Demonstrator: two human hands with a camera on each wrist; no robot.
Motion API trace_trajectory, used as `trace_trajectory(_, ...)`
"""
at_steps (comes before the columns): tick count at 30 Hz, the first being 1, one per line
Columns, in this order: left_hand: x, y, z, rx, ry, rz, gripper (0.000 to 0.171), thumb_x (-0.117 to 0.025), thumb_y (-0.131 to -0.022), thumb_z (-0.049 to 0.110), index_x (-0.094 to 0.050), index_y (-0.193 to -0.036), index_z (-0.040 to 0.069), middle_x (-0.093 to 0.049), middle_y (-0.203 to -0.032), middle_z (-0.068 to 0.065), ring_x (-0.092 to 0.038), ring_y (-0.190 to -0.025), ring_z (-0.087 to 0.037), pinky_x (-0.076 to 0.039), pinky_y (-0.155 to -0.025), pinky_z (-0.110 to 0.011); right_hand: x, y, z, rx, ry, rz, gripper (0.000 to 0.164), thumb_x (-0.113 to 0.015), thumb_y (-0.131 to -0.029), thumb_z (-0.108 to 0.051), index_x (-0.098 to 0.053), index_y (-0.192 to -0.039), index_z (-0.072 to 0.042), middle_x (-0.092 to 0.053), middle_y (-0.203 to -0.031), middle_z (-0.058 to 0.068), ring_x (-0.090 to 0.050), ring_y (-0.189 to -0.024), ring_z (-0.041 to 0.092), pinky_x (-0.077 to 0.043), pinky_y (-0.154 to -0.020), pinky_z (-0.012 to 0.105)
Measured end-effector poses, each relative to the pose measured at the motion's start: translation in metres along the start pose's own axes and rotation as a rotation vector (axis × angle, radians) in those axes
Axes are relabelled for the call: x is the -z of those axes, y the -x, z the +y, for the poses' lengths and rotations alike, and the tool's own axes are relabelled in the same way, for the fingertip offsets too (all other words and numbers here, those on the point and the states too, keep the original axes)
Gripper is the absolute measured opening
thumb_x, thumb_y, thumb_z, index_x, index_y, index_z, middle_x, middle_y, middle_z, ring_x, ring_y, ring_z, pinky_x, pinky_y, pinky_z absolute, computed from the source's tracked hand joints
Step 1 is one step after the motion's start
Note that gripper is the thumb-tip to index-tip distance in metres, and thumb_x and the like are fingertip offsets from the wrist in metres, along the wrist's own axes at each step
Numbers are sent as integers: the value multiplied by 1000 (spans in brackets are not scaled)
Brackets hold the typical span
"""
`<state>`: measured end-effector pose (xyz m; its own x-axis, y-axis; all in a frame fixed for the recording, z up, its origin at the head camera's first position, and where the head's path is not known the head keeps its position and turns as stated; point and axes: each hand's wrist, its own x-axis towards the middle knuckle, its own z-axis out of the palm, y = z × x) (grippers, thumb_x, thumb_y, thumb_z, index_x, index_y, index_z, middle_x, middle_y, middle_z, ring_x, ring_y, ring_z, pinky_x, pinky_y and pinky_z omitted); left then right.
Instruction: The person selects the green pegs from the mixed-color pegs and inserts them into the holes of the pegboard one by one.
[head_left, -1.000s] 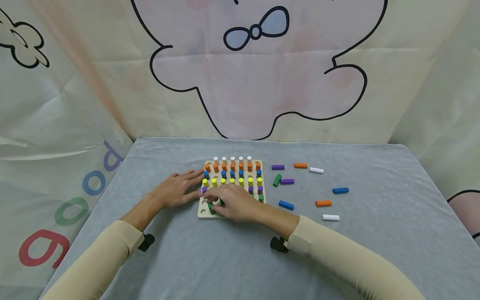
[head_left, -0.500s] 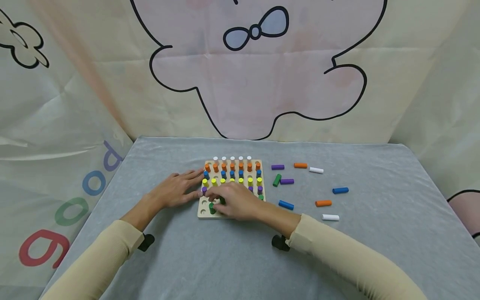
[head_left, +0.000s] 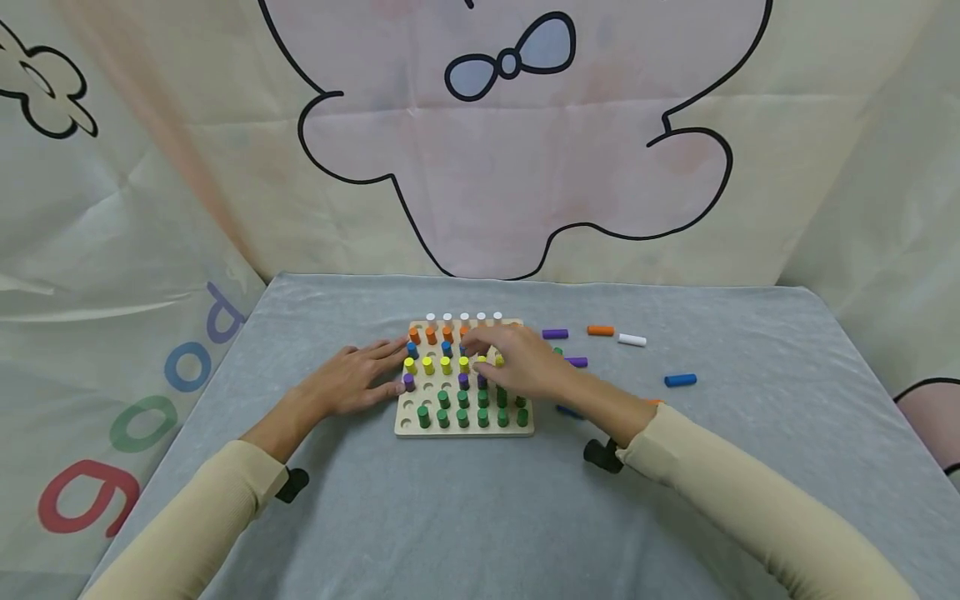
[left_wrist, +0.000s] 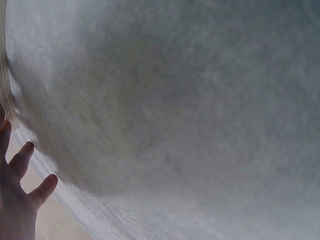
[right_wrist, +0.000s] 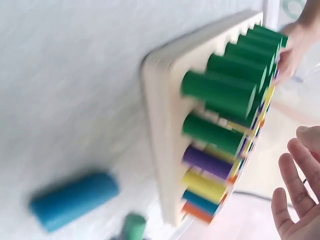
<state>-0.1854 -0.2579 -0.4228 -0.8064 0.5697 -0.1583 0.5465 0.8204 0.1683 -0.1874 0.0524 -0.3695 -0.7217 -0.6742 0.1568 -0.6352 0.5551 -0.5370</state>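
A pale wooden pegboard [head_left: 450, 434] stands on the cloth with rows of coloured pegs upright in its holes. Two rows of green pegs [head_left: 462, 417] line the near side; purple, yellow [head_left: 428, 365], blue, orange and white pegs [head_left: 447, 320] stand behind them. My left hand [head_left: 358, 379] lies flat on the table, its fingertips at the board's left edge. Over the board's right half hovers my right hand [head_left: 521, 358], fingers relaxed and apart, with nothing between them. It covers some pegs beneath. In the right wrist view the right hand's fingers [right_wrist: 300, 185] are spread beside the peg tops.
Loose pegs lie right of the board, including a purple peg [head_left: 555, 334], an orange peg [head_left: 600, 331], a white peg [head_left: 632, 340] and a blue peg [head_left: 680, 380]. My right forearm partly hides others. A drawn fabric backdrop [head_left: 525, 192] rises behind the table.
My right hand has left the green pegs at the board's near left and moved right and away from me, uncovering the green rows. The left hand has stayed put.
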Motion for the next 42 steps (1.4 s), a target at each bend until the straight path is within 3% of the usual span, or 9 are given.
trace_trajectory(3,0,0,0,5,3,-4,72,-49,-99,55,-34,-156,12,-26,-163,-9,-30,-146,-36,-32,-105,-68,7,6,12,-52,7,17,30,-71,-93,-13,-66,-123,-11,-71,-110,-1,-65,-101,14,-52,-91,38)
trace_trajectory(12,-1,1,-1,3,5,-6,73,-48,-99,57,-34,-156,13,-25,-163,-8,-29,-147,-36,-33,-105,-67,25,19,54,-192,5,57,31,-70,-93,-9,-65,-124,-9,-72,-110,3,-65,-102,20,-53,-89,43)
trace_trajectory(20,0,2,1,-4,-3,24,71,-49,-100,55,-36,-155,12,-28,-162,-9,-33,-145,-36,-34,-103,-67,26,31,84,-240,14,52,27,-69,-93,-5,-66,-120,-3,-73,-108,7,-67,-102,23,-51,-91,46)
trace_trajectory(31,-1,3,1,-4,-3,19,71,-49,-100,54,-36,-155,11,-27,-162,-9,-32,-145,-36,-34,-104,-67,22,37,104,-282,-1,0,27,-67,-91,3,-67,-117,-5,-73,-108,7,-67,-101,24,-49,-94,48)
trace_trajectory(42,0,2,0,-4,0,17,72,-48,-100,55,-35,-156,12,-27,-163,-8,-32,-146,-35,-34,-104,-67,21,35,109,-299,-63,-77,33,-62,-91,9,-65,-122,-3,-73,-111,8,-65,-111,28,-45,-101,53)
